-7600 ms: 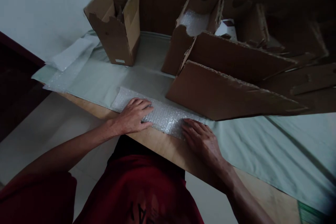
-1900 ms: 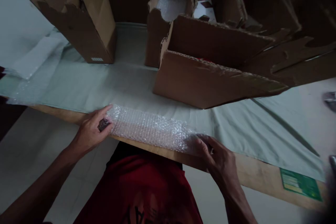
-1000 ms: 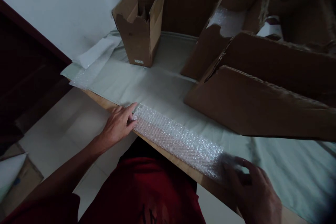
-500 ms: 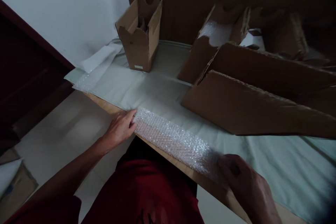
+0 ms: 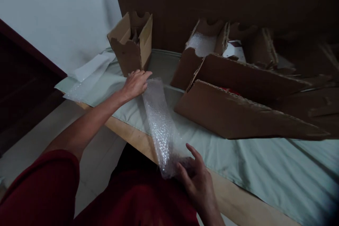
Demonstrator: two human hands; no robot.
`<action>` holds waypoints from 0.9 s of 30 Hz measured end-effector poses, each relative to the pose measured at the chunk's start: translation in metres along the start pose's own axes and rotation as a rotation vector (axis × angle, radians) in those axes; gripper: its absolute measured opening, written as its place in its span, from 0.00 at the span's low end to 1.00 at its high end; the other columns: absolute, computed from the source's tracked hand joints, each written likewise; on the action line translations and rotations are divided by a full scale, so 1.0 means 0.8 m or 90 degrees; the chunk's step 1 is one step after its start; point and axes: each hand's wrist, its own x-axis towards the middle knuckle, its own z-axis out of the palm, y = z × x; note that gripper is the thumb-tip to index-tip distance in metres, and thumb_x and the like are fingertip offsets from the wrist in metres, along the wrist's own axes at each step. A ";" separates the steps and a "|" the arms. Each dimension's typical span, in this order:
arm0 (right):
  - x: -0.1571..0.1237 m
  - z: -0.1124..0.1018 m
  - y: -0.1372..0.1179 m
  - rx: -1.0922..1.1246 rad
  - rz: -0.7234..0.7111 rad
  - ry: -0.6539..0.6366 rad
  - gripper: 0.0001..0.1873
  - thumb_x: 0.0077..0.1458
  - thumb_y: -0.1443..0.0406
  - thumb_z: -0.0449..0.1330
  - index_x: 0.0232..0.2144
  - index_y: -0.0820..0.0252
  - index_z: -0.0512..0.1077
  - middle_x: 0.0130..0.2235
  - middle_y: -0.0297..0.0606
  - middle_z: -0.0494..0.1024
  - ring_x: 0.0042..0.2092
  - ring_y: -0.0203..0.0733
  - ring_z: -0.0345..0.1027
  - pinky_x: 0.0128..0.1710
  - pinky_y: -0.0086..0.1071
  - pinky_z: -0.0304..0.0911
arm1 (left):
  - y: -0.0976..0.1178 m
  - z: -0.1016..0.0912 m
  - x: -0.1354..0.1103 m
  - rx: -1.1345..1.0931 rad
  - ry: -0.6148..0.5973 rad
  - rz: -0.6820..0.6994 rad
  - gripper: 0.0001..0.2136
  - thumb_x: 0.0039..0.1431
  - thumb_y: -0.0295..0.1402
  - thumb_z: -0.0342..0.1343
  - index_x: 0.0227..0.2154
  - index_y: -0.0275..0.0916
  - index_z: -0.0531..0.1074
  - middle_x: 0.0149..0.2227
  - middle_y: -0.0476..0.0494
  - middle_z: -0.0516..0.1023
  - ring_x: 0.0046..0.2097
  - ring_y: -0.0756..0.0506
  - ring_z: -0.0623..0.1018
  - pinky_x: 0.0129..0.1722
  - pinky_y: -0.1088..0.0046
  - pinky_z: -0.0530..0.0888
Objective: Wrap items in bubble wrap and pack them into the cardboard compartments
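Note:
A long strip of bubble wrap [image 5: 160, 123] runs slantwise from the green cloth out over the table's front edge. My left hand [image 5: 135, 84] grips its far end, fingers close together. At the near end, my right hand [image 5: 198, 182] has the wrap folded between its thumb and fingers, the index finger raised away from it. Part of that grip is hidden by the crumpled film. Just behind my left hand stands a narrow open cardboard box [image 5: 128, 54] with something dark inside.
Open cardboard boxes [image 5: 254, 113] fill the right side, one holding bubble wrap [image 5: 202, 44] and one a white item [image 5: 234, 50]. White and clear packing sheets [image 5: 88, 72] lie at the left on the green cloth [image 5: 212, 148]. The wooden table edge [image 5: 132, 137] runs along my front.
The bubble wrap has swung from lying along the table edge to pointing away from me. My left hand moved forward with its far end; my right hand shifted left with the near end.

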 end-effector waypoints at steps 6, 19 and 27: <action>0.012 0.004 -0.008 0.021 -0.022 -0.068 0.29 0.65 0.55 0.56 0.63 0.62 0.71 0.32 0.39 0.82 0.28 0.41 0.74 0.29 0.32 0.70 | 0.046 0.023 -0.072 -0.089 0.035 0.109 0.19 0.63 0.26 0.53 0.56 0.34 0.73 0.53 0.33 0.75 0.55 0.34 0.73 0.56 0.50 0.70; 0.011 -0.012 -0.020 0.319 0.118 -0.211 0.18 0.56 0.48 0.68 0.43 0.51 0.81 0.37 0.38 0.82 0.37 0.44 0.76 0.39 0.35 0.73 | 0.043 0.032 -0.174 -0.338 -0.117 0.285 0.26 0.52 0.18 0.50 0.53 0.42 0.76 0.56 0.38 0.79 0.61 0.39 0.74 0.62 0.48 0.72; 0.061 -0.009 -0.077 0.477 0.032 -0.211 0.24 0.53 0.48 0.70 0.49 0.48 0.79 0.39 0.38 0.84 0.37 0.42 0.74 0.43 0.37 0.70 | 0.056 0.038 -0.191 -0.384 -0.069 0.214 0.13 0.63 0.35 0.59 0.50 0.42 0.75 0.55 0.37 0.81 0.63 0.37 0.75 0.67 0.46 0.64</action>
